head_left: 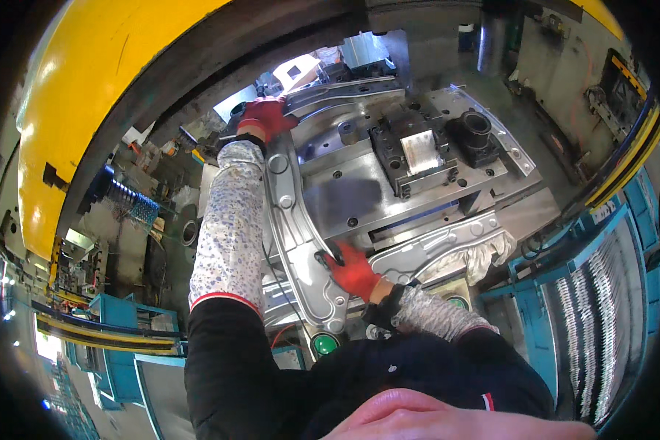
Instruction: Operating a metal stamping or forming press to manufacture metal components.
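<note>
A long grey stamped metal panel [295, 224], with round embossed bosses and holes, lies lengthwise along the left side of the steel die [348, 191]. My left hand [265, 119], in a red glove, grips the panel's far end, its thumb reaching to the right. In a red glove with dark fingertips, my right hand [353, 273] holds the right edge near the panel's closer end. Its fingertips curl over that edge. Similar pressed panels lie along the die's front right [447, 240] and back [345, 92].
A yellow press frame [117, 88] arches over the left. Green buttons [325, 343] sit at the near edge, and a pale cloth [485, 257] lies by the front panel. On the die stands a dark cylindrical post [475, 129]. A teal rack [539, 323] with stacked parts is at right.
</note>
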`<state>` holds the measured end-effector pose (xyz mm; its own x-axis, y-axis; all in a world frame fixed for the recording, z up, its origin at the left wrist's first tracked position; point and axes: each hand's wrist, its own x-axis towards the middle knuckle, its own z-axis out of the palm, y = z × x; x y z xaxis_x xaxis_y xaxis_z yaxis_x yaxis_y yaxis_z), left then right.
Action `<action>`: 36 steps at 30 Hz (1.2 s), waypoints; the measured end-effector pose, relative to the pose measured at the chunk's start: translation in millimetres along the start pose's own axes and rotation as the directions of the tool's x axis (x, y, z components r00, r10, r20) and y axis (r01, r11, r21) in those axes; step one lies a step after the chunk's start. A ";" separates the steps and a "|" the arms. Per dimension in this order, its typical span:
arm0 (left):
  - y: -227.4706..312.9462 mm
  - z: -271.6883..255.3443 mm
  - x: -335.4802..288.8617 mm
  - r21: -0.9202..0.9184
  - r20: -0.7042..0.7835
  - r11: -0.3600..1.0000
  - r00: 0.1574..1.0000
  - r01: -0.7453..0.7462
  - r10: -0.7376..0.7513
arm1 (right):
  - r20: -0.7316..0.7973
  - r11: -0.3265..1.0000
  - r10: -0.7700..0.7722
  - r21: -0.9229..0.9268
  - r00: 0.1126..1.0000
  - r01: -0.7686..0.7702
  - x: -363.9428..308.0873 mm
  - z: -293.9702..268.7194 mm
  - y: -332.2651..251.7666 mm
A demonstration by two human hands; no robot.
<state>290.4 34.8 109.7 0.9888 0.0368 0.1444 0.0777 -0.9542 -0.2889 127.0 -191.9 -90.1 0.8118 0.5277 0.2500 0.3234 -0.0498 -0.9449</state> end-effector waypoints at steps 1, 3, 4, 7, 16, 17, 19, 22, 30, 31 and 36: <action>8.9 -1.8 6.7 0.061 0.040 0.998 0.999 -0.013 0.011 | -0.021 0.999 -0.037 -0.025 0.999 0.036 -0.8 0.1 3.4; 15.8 14.5 19.1 0.199 -0.120 0.973 0.983 -0.116 0.142 | -0.040 0.968 -0.227 -0.123 0.973 0.220 -3.5 9.7 30.1; 15.7 21.7 22.0 0.260 -0.166 0.954 0.966 -0.149 0.196 | -0.013 0.944 -0.272 -0.195 0.962 0.265 -5.1 10.3 29.9; 12.6 32.6 31.0 0.269 -0.256 0.948 0.936 -0.170 0.241 | 0.105 0.991 -0.031 -0.127 0.994 0.044 0.6 -14.9 14.9; -2.0 -19.0 22.9 0.001 -0.051 0.997 0.995 0.081 -0.081 | 0.236 0.973 -0.029 -0.215 0.971 0.081 -34.5 -142.1 3.8; -14.1 -19.1 20.8 -0.028 -0.052 0.993 0.991 0.118 -0.120 | 0.196 0.964 -0.089 -0.230 0.977 0.134 -38.7 -143.7 26.7; -5.1 -21.7 -6.0 -0.086 -0.189 0.976 0.959 0.200 -0.214 | 0.140 0.962 -0.064 -0.255 0.988 0.099 -43.4 -156.5 26.6; 9.4 -42.2 -56.3 -0.052 -0.136 0.990 0.981 0.133 -0.139 | 0.109 0.947 0.000 -0.319 0.994 0.035 -49.6 -163.9 38.7; 40.6 -60.1 -259.7 -0.181 -0.332 0.983 0.940 0.026 -0.086 | 0.148 0.980 -0.005 -0.196 0.989 0.034 -49.4 -169.2 32.8; 41.7 -60.4 -282.5 -0.207 -0.313 0.976 0.941 0.063 -0.127 | 0.137 0.986 0.021 -0.165 0.990 0.002 -47.4 -167.2 39.3; 35.6 -39.4 -386.6 -0.302 -0.202 0.944 0.959 0.130 -0.197 | 0.152 0.958 0.018 -0.285 0.988 0.027 -47.8 -168.0 36.8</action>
<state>-94.2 -25.0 80.8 0.9078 0.1634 0.3862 0.1638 -0.9860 0.0321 181.7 -361.4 -101.4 0.7340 0.6496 0.1981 0.4700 -0.2754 -0.8386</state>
